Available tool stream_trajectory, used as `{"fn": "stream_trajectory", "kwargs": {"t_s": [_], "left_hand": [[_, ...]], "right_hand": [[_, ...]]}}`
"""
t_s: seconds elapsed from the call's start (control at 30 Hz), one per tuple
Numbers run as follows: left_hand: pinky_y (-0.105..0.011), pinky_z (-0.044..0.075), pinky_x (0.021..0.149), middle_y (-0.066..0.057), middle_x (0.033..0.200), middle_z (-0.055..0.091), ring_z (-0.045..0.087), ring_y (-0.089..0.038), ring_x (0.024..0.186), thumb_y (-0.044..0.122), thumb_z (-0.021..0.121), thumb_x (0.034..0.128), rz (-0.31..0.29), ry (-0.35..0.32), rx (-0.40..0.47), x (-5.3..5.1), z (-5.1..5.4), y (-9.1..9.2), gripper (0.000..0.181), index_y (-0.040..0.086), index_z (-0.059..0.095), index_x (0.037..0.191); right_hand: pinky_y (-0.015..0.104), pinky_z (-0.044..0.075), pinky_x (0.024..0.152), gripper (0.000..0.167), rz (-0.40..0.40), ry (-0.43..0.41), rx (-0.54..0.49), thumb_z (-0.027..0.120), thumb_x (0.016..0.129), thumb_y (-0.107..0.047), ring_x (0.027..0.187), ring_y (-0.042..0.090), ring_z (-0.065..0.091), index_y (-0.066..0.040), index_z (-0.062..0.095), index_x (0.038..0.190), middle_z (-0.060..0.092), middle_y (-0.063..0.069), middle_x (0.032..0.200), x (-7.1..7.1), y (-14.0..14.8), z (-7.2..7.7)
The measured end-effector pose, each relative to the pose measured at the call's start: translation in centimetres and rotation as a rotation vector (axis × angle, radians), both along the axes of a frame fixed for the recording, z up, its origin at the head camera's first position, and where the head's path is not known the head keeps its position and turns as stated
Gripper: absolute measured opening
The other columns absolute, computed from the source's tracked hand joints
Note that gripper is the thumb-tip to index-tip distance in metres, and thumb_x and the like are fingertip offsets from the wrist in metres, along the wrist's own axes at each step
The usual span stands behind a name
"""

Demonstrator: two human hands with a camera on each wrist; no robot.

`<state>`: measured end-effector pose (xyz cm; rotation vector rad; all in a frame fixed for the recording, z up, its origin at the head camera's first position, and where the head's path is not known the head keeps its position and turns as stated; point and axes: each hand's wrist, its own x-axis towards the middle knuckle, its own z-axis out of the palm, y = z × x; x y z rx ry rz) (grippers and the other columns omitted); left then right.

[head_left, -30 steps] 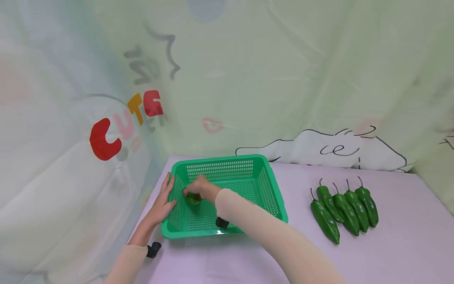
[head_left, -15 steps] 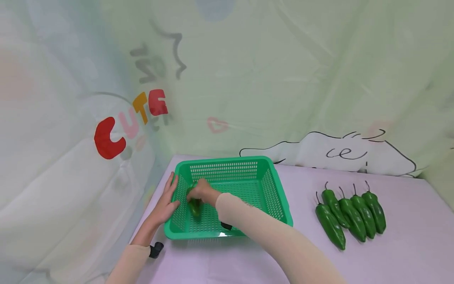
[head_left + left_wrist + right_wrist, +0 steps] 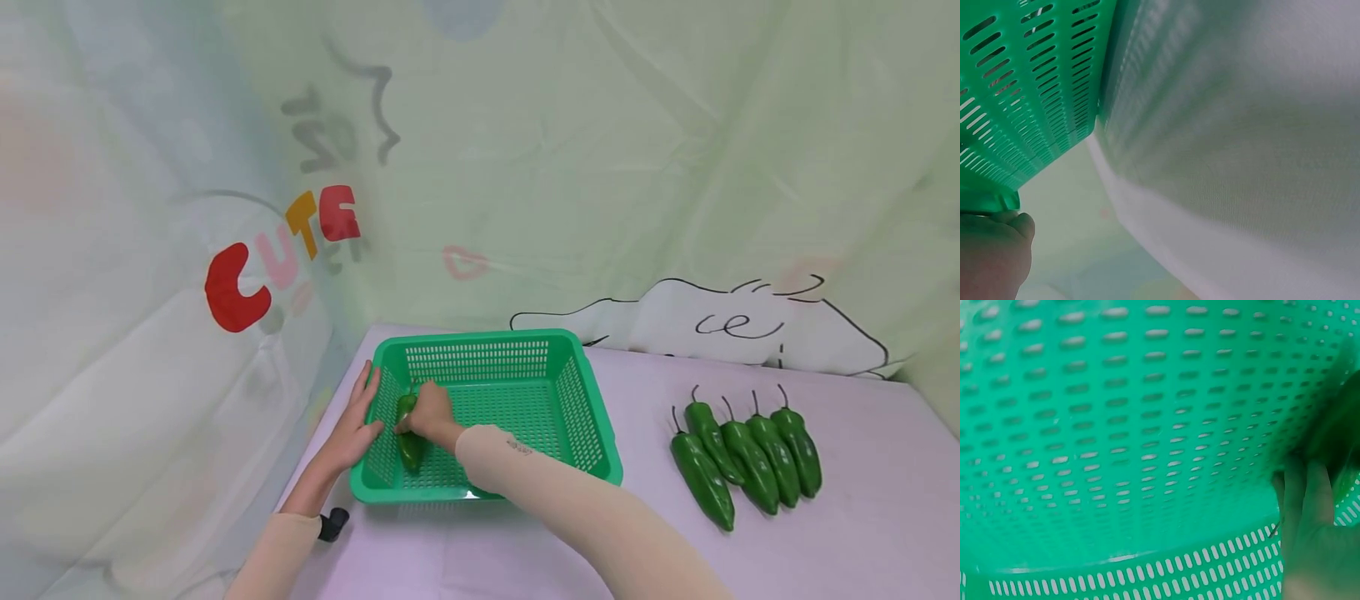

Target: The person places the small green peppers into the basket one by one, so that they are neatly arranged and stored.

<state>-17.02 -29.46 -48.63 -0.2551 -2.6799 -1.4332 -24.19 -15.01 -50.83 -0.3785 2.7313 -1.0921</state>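
While L hand [image 3: 352, 429] rests, fingers spread, at bskt rim [image 3: 480, 336], R grip [image 3: 432, 410] pinches grn pepper [image 3: 409, 449] inside.

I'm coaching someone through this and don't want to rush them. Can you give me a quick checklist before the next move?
1. Basket upright on the table: ok.
2. Left hand at the basket's left rim: ok, fingers straight against it.
3. One pepper inside the basket: ok, lying along the left wall.
4. Right hand clear of that pepper: not ok, its fingers are on it.
5. That pepper's weight fully on the basket floor: cannot tell.
6. Five loose peppers within view: ok, side by side on the table to the basket's right, stems pointing away from the person.
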Motion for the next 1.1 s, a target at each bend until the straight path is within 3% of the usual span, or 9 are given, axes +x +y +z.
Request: {"fn": "stream_trajectory", "kwargs": {"t_s": [0.13,0.27,0.47,0.57,0.63,0.7,0.77,0.87,1.1], "left_hand": [[-0.067,0.010,0.111,-0.012,0.164,-0.011,-0.007,-0.038,0.149,-0.012,0.049,0.0811,-0.004,0.002,0.000,0.1,0.1,0.0,0.090,0.003,0.005,0.158],[-0.067,0.011,0.111,-0.011,0.164,-0.011,-0.007,-0.038,0.149,-0.012,0.049,0.0818,-0.008,-0.008,0.004,0.2,0.2,0.2,0.089,0.003,0.005,0.158],[-0.067,0.010,0.111,-0.011,0.164,-0.011,-0.007,-0.038,0.149,-0.011,0.049,0.0832,-0.011,-0.016,-0.002,0.1,0.5,0.2,0.088,0.003,0.005,0.158],[-0.068,0.010,0.111,-0.013,0.164,-0.010,-0.006,-0.040,0.148,-0.011,0.048,0.0824,-0.010,-0.012,-0.008,0.1,0.6,0.2,0.087,0.002,0.006,0.158],[-0.069,0.010,0.110,-0.014,0.164,-0.010,-0.006,-0.041,0.148,-0.012,0.048,0.0821,-0.011,-0.011,-0.014,0.1,0.6,0.2,0.087,0.002,0.007,0.158],[-0.068,0.010,0.111,-0.013,0.164,-0.010,-0.006,-0.040,0.149,-0.012,0.049,0.0824,-0.013,-0.013,-0.020,0.1,0.6,0.2,0.087,0.002,0.007,0.158],[-0.068,0.011,0.111,-0.012,0.164,-0.010,-0.005,-0.040,0.149,-0.011,0.049,0.0828,-0.013,-0.015,-0.031,0.1,0.6,0.3,0.088,0.003,0.006,0.158],[-0.069,0.011,0.110,-0.011,0.164,-0.011,-0.006,-0.039,0.149,-0.010,0.049,0.0834,-0.020,-0.020,-0.038,0.0,0.6,0.2,0.088,0.004,0.006,0.158],[-0.071,0.007,0.109,-0.016,0.164,-0.008,-0.005,-0.043,0.148,-0.011,0.049,0.0824,-0.016,-0.004,-0.031,0.2,0.5,0.1,0.086,0.001,0.008,0.157]], "right_hand": [[0.028,0.054,0.057,0.047,-0.030,-0.008,0.011,0.093,0.064,-0.020,0.067,0.020,0.064,0.003,0.063,0.092,0.065,0.009,0.078,2.2,0.2,3.7],[0.025,0.052,0.054,0.041,-0.003,-0.046,-0.010,0.087,0.075,-0.024,0.063,0.016,0.062,0.003,0.062,0.092,0.063,0.008,0.073,2.3,0.7,4.1],[0.020,0.038,0.041,0.038,0.016,-0.037,-0.090,0.081,0.080,-0.018,0.045,0.008,0.043,-0.008,0.051,0.059,0.047,-0.002,0.050,1.6,1.1,4.7],[0.020,0.033,0.041,0.030,0.061,-0.011,-0.088,0.080,0.082,-0.017,0.043,0.007,0.036,-0.001,0.059,0.066,0.043,-0.001,0.050,1.0,1.2,5.3],[0.020,0.038,0.046,0.030,0.102,0.005,-0.075,0.079,0.083,-0.020,0.044,0.009,0.038,0.008,0.068,0.087,0.056,0.004,0.059,0.8,1.4,6.0],[0.023,0.050,0.062,0.047,0.163,0.056,-0.041,0.077,0.085,-0.025,0.060,0.013,0.058,0.010,0.066,0.114,0.070,0.012,0.087,0.9,1.9,7.0],[0.030,0.052,0.086,0.063,0.239,0.116,0.017,0.075,0.086,-0.030,0.094,0.020,0.068,0.008,0.056,0.134,0.067,0.018,0.120,1.1,2.6,8.3],[0.039,0.040,0.107,0.072,0.362,0.247,0.147,0.071,0.089,-0.038,0.136,0.027,0.045,0.000,0.046,0.145,0.048,0.015,0.147,1.3,4.0,9.9],[0.050,0.035,0.110,0.072,0.481,0.411,0.241,0.064,0.093,-0.042,0.141,0.035,0.037,-0.006,0.040,0.151,0.037,0.016,0.155,1.7,7.5,10.7]]}}
